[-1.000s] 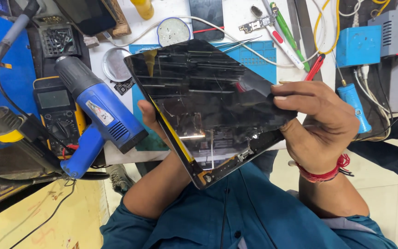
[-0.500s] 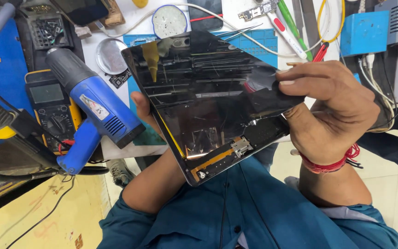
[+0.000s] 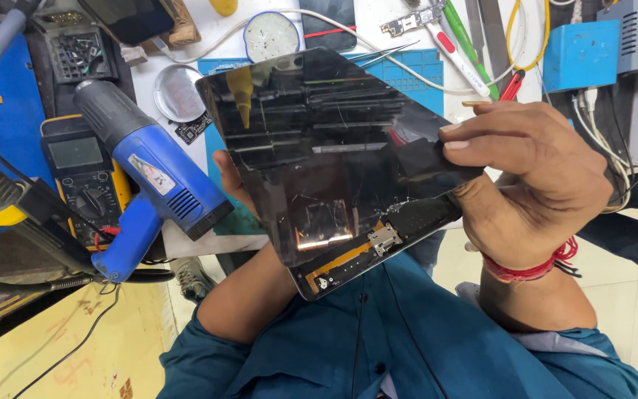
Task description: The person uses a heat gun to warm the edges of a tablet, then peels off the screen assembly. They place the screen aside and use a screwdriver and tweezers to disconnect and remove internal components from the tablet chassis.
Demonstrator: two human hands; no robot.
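— What sits at the far left?

— A yellow multimeter (image 3: 83, 177) lies on the bench, and just right of it a blue heat gun (image 3: 153, 181) with its black nozzle pointing up and away.

— And the left hand?

— The left hand (image 3: 232, 181) is mostly hidden behind the dark panel; only its fingers show at the panel's left edge, so it props the panel from beneath, though I cannot tell how firmly it grips.

— How does the panel look?

— The tablet screen panel (image 3: 334, 148) is glossy black, held tilted above the blue work mat (image 3: 400, 70). It mirrors the room. Fine cracks spread near its lower right, and along the bottom edge an orange flex strip and a small metal connector lie bare.

— The right hand?

— The right hand (image 3: 533, 185) is closed on the panel's right edge, thumb on the glass. A red thread circles that wrist.
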